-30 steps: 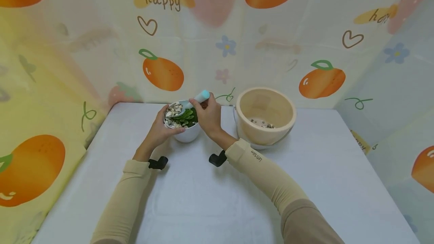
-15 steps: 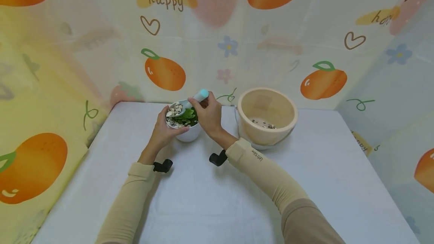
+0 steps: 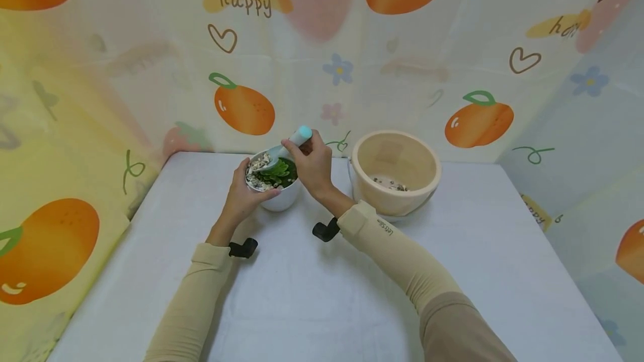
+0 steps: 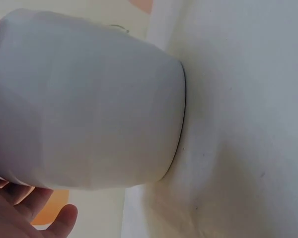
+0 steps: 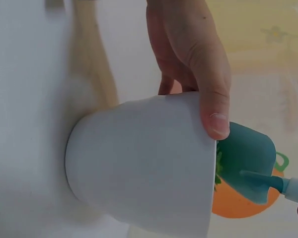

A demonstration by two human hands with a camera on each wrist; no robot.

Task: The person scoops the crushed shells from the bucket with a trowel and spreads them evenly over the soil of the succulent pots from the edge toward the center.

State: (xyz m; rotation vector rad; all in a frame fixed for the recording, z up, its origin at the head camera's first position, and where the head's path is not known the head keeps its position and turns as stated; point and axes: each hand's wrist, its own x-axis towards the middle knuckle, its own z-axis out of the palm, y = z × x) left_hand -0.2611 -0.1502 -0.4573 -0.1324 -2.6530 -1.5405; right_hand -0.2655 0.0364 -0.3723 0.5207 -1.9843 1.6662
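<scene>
A white flowerpot [image 3: 280, 201] [image 5: 144, 163] holds a leafy green plant [image 3: 278, 172] with pale pebbles [image 3: 255, 164] around its left side. My left hand [image 3: 240, 197] [image 5: 198, 54] grips the pot at its left, the thumb over the front rim. My right hand [image 3: 314, 167] pinches the light-blue handle of a small trowel [image 3: 301, 136] [image 5: 246, 161]. Its teal blade slants down over the pot's opening, above the plant and pebbles. In the left wrist view the pot's wall [image 4: 94, 104] fills much of the frame and hides the trowel.
Right of the pot stands a larger cream-coloured planter [image 3: 394, 200] with a few pebbles at its bottom. The white-covered table [image 3: 302, 295] ends at a fruit-patterned curtain [image 3: 302, 82] close behind both pots. More patterned cloth hangs at the left and right.
My right hand has lifted the trowel's handle, tipping the blade more steeply. The heap of pebbles on the blade has shrunk. My left hand stays on the pot.
</scene>
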